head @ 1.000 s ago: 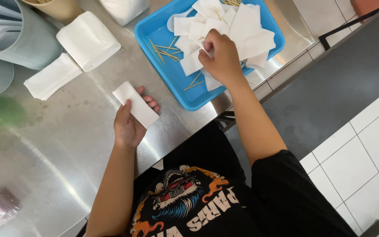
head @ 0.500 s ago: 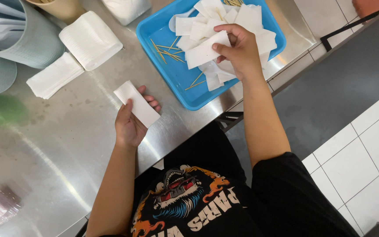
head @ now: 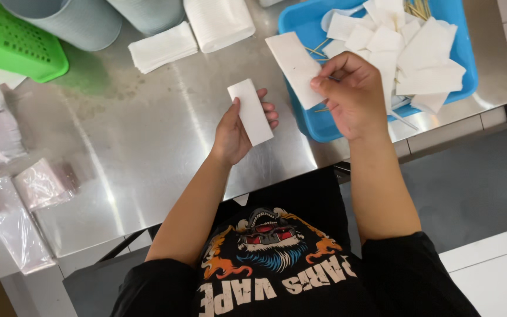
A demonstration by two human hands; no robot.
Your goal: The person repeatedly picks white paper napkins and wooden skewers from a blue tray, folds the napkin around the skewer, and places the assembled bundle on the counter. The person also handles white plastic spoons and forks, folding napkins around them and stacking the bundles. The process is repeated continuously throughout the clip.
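My left hand (head: 237,130) holds a small folded white paper packet (head: 250,111) above the steel table (head: 148,147). My right hand (head: 353,94) pinches a white paper sheet (head: 293,66) and a thin toothpick at the near-left corner of a blue tray (head: 465,64). The tray holds several white paper sheets (head: 418,53) and loose wooden toothpicks (head: 416,8). The two hands are a short way apart, the right one over the tray's edge.
Folded white napkins (head: 162,47) and a napkin roll (head: 218,22) lie at the table's far side, beside grey cups (head: 71,20) and a green basket (head: 13,44). Clear plastic bags (head: 24,199) lie at the left. A tiled floor shows at the right.
My right hand has lifted a paper sheet out of the tray and drawn it toward my left hand. The view has shifted, so the green basket and bags now show.
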